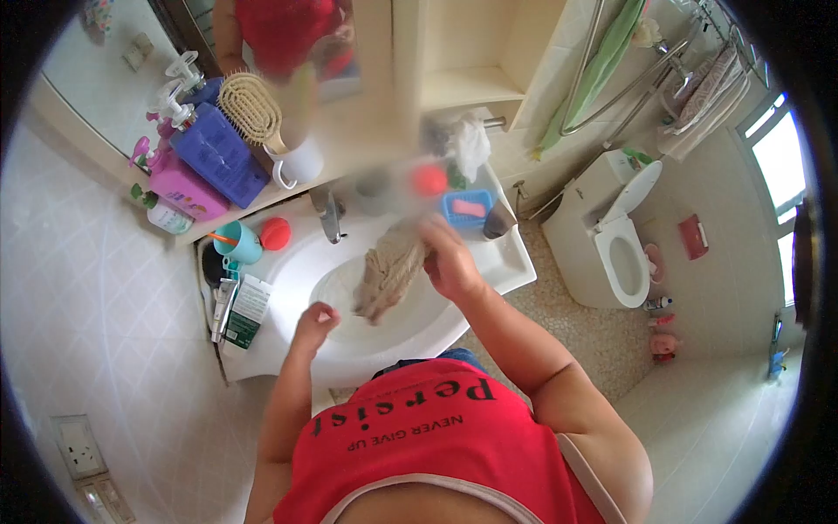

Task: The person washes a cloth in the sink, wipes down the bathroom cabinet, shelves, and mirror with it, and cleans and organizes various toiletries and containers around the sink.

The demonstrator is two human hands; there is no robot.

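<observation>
left hand (316, 320) is hovering loosely curled, holding nothing, over the sink (397, 345) rim | right hand (449, 258) is pinching the top of a beige cloth (388, 272), letting it hang over the basin, likely so it drips there; faucet (330, 214) is standing just behind | teal cup (237, 243) and toothpaste tubes are crowding the left ledge; toilet (615, 236) is sitting farther right

i see bright, even daylight from the window (779, 166), which is blown out white. heavy fisheye bending and black corners ring the frame. left of the window, above the sink (384, 341), a smeared blurry patch hides detail. shadows are soft.
</observation>
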